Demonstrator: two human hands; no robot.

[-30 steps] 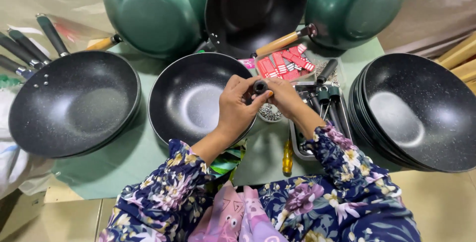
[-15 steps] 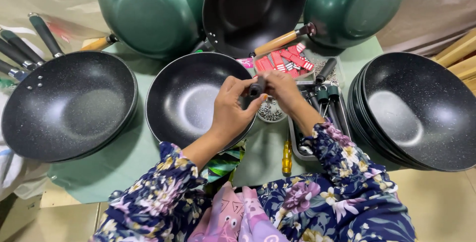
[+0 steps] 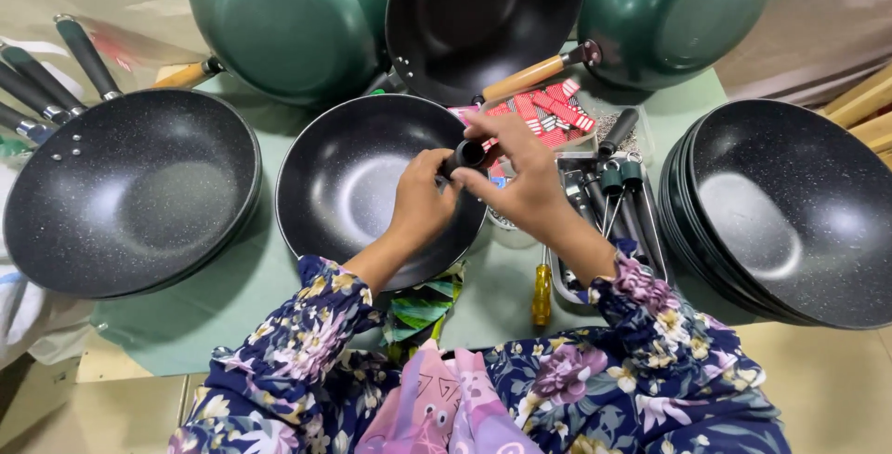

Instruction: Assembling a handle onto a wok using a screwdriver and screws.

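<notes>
Left of the fingers sits a speckled black wok with dark handles behind it. Beyond the fingers lean two green woks flanking a black one. Right of them stands a stack of black woks; below lies a yellow-handled screwdriver.

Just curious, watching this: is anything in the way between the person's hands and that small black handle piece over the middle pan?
Nothing visible is. The left hand and right hand both already grip the small black handle piece, above the black pan.
</notes>
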